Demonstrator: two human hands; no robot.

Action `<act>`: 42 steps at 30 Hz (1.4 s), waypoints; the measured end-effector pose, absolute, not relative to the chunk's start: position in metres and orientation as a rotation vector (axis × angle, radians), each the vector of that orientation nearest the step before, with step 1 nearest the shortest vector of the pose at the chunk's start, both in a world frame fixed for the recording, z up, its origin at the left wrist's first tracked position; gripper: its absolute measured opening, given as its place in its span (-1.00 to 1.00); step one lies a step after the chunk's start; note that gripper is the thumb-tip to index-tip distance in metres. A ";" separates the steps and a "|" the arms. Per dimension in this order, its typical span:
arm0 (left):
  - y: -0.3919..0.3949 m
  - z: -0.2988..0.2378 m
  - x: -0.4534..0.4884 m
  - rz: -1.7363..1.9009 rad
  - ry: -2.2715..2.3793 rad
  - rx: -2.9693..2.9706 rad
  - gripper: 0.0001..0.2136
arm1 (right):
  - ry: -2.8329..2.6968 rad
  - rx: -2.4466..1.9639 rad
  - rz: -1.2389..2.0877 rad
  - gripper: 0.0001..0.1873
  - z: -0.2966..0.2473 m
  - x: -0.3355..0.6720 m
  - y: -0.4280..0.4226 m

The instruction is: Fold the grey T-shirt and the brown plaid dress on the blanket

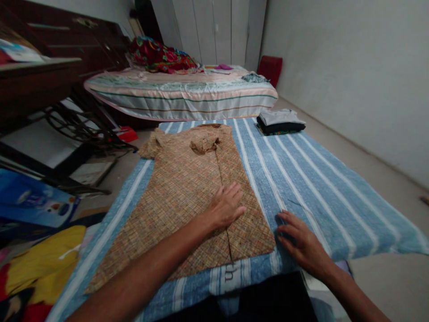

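Observation:
A tan checked garment lies flat, partly folded lengthwise, on a blue towel with white stripes. My left hand rests palm down on the garment near its lower middle, fingers stretched out. My right hand lies flat on the blue towel just beside the garment's lower right corner, fingers apart, holding nothing.
A small stack of folded clothes sits at the towel's far right corner. Beyond it is a bed with striped sheets and a heap of colourful cloth. A dark metal frame and bright bags stand at the left.

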State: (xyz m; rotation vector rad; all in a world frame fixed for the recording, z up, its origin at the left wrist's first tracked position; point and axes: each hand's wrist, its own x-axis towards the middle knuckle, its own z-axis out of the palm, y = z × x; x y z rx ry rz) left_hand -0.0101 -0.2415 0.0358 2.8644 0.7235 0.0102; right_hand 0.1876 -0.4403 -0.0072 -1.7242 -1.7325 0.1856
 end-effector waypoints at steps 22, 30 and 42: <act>-0.332 0.023 -0.027 0.610 0.331 2.694 -0.82 | -1.461 -1.772 0.299 -0.80 0.000 0.148 -0.439; -0.341 0.018 -0.022 0.650 0.394 2.817 -0.74 | -1.473 -1.781 0.278 -0.80 0.000 0.147 -0.446; -0.343 0.016 -0.015 0.610 0.299 2.861 -0.80 | -1.579 -1.823 0.137 -0.82 -0.007 0.147 -0.458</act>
